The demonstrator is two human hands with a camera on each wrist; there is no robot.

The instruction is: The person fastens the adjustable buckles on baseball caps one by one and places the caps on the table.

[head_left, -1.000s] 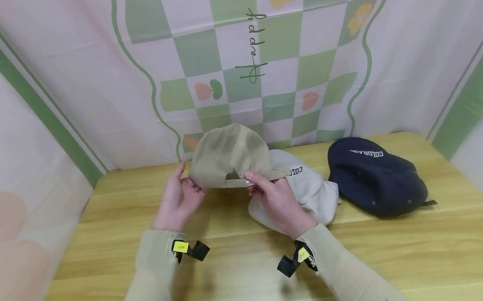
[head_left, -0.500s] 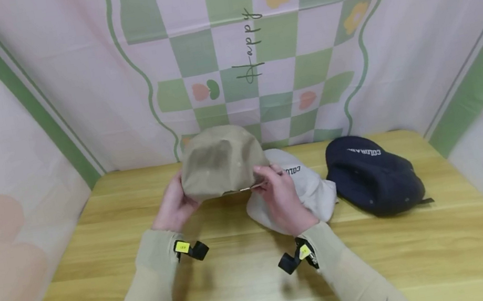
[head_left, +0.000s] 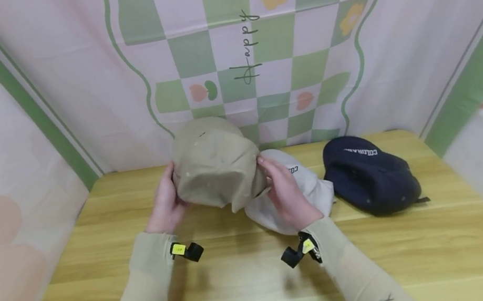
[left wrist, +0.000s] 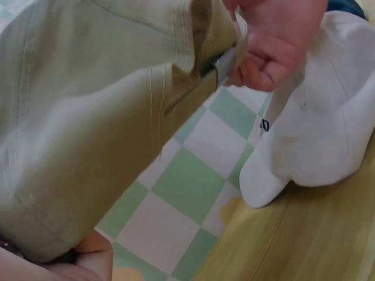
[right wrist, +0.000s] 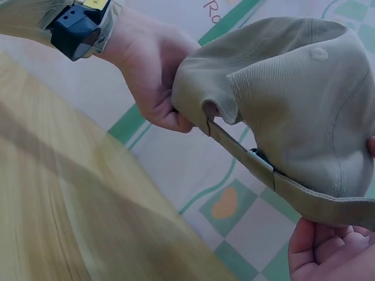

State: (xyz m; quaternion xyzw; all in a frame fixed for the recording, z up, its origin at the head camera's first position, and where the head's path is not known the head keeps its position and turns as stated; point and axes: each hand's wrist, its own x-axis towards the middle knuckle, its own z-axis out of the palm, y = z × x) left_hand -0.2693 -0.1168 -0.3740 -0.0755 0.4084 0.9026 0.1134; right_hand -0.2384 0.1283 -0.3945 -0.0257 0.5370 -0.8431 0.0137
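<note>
Both hands hold a khaki baseball cap (head_left: 217, 165) above the table, its crown tipped toward the head camera. My left hand (head_left: 165, 200) grips the cap's left side, with the thumb up along the cloth. On the opposite side, my right hand (head_left: 287, 188) pinches the edge near the back strap. That strap (right wrist: 234, 146) and its small metal buckle show in the right wrist view, below a dented crown. Behind the right hand lies a white cap (head_left: 312, 186) with dark lettering, partly covered by that hand and the khaki cap.
A navy cap (head_left: 370, 177) with white lettering rests on the wooden table (head_left: 245, 288), right of the white one. A checkered, flower-printed curtain (head_left: 194, 54) hangs at the table's back edge, and printed cloth flanks both sides.
The khaki cap has tilted so its crown faces the head camera and its back strap has turned out of the head view. The left hand has closed on its side; the right hand stays on it.
</note>
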